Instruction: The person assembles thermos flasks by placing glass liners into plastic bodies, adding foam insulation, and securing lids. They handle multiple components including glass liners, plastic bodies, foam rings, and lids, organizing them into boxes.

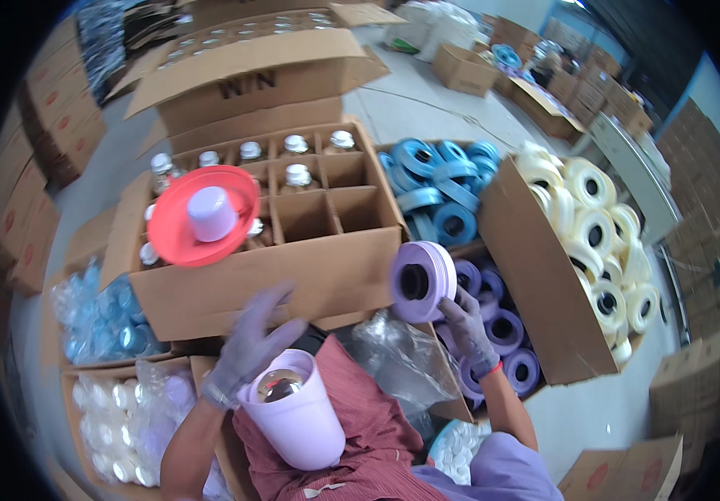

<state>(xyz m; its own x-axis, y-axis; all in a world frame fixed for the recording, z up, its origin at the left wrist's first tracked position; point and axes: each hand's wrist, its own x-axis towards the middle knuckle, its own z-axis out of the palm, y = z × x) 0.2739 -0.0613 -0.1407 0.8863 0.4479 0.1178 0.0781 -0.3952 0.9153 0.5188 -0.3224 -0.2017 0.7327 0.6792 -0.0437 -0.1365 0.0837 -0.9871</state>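
Note:
My gloved right hand (467, 324) grips a lilac threaded collar (421, 282) with a dark round center, holding it above the box of similar collars. Blurred by motion, my gloved left hand (251, 346) has its fingers spread and holds nothing. Just below it, a lilac flask body (300, 430) leans in my lap, its open threaded mouth turned up. Inside that mouth shows a shiny silvery liner (280, 386). A red dish (235, 200) with a lilac cup (211, 214) in it sits on the partitioned carton in front of me.
The partitioned carton (268, 280) holds several silver-capped bottles. To its right are boxes of blue collars (454, 227), lilac collars (506, 330) and cream collars (594, 234). Bagged blue parts (130, 338) and white parts (109, 426) stand at left. Clear plastic film (398, 355) lies beside my lap.

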